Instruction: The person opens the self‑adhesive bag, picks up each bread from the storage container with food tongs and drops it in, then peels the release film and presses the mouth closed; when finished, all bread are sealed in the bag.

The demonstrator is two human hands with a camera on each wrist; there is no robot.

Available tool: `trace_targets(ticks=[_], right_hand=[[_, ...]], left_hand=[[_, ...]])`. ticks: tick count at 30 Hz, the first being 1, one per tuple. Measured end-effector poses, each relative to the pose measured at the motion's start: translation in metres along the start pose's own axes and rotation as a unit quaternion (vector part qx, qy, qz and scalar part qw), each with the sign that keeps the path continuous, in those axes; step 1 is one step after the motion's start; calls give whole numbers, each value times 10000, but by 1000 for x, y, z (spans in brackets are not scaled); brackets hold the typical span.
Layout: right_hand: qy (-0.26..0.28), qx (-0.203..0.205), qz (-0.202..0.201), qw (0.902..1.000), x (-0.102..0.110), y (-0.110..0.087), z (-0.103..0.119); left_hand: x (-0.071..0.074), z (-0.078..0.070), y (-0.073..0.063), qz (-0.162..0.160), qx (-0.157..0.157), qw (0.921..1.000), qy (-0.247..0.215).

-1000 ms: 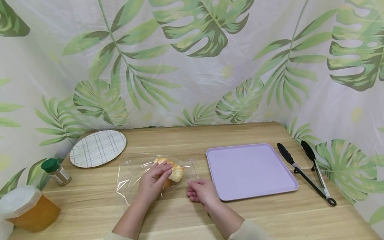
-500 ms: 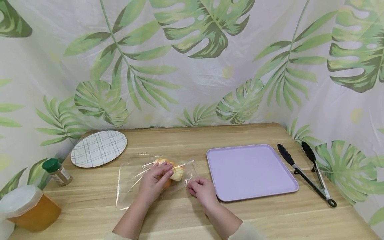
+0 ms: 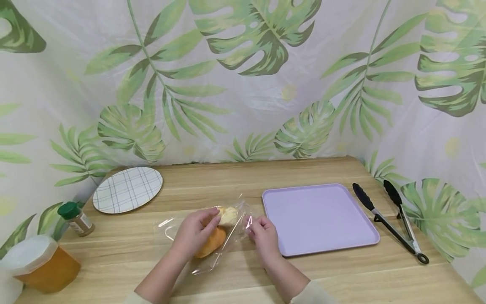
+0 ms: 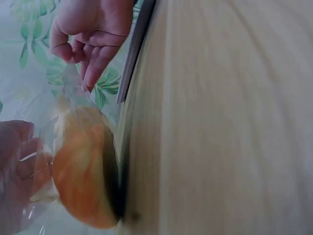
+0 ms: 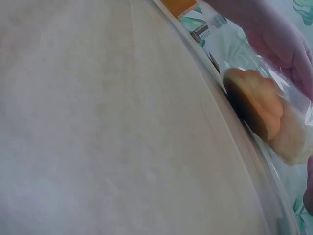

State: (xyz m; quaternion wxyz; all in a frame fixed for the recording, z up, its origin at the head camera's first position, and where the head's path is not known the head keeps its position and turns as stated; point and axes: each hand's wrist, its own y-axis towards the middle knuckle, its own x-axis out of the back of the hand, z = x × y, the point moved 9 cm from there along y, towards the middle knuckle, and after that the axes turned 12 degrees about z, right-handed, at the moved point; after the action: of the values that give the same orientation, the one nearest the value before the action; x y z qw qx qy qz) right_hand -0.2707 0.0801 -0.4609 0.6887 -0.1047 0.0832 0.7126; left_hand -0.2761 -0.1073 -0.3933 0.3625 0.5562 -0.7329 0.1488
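Observation:
A clear plastic bag (image 3: 222,253) holds bread (image 3: 212,242), with an orange-brown part and a paler part (image 3: 229,216). My left hand (image 3: 194,232) lies over the bag's left side, its fingers and thumb curled at the bread through the plastic. In the left wrist view, film partly covers this left hand (image 4: 19,171) beside the orange bread (image 4: 80,171). My right hand (image 3: 264,238) pinches the bag's right end between thumb and fingers. The left wrist view shows the plastic drawn up to the right hand (image 4: 93,36). Bread with a scalloped edge (image 5: 259,100) shows in the right wrist view.
A lilac tray (image 3: 320,219) lies right of the hands, with black-tipped tongs (image 3: 395,228) beyond it. On the left stand a checked oval plate (image 3: 128,190), a green-capped spice jar (image 3: 77,219) and a lidded tub of amber contents (image 3: 47,266). All rest on a wooden table (image 3: 212,181).
My right hand has risen slightly, lifting the bag's right end. The bag has shifted and folded toward me, and more orange bread shows. The left hand has moved only a little.

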Motion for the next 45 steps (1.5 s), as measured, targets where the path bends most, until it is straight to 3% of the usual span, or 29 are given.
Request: trace_targets(ticks=[4, 9, 12, 16, 21, 26, 35, 45], right_hand=[[178, 63, 71, 9998, 9, 3, 6], [131, 81, 178, 9997, 22, 5, 9], [42, 14, 198, 9998, 29, 5, 8], [-108, -106, 194, 9997, 36, 4, 7], [-233, -181, 291, 9991, 37, 2, 6], [-203, -215, 337, 9990, 35, 2, 4], [-213, -130, 353, 9991, 34, 4, 6], [-304, -101, 335, 9989, 37, 5, 6]], left_hand=[[-3, -3, -2, 544, 417, 9969, -380], [0, -5, 0, 975, 606, 9912, -661], [8, 6, 12, 984, 761, 9904, -602], [12, 24, 39, 1039, 918, 9901, -218], [-15, 38, 70, 1588, 992, 9819, 301], [-51, 38, 85, 2264, 1005, 9686, 232], [-69, 28, 95, 2171, 1010, 9709, 0], [-75, 28, 96, 2001, 1150, 9730, 89]])
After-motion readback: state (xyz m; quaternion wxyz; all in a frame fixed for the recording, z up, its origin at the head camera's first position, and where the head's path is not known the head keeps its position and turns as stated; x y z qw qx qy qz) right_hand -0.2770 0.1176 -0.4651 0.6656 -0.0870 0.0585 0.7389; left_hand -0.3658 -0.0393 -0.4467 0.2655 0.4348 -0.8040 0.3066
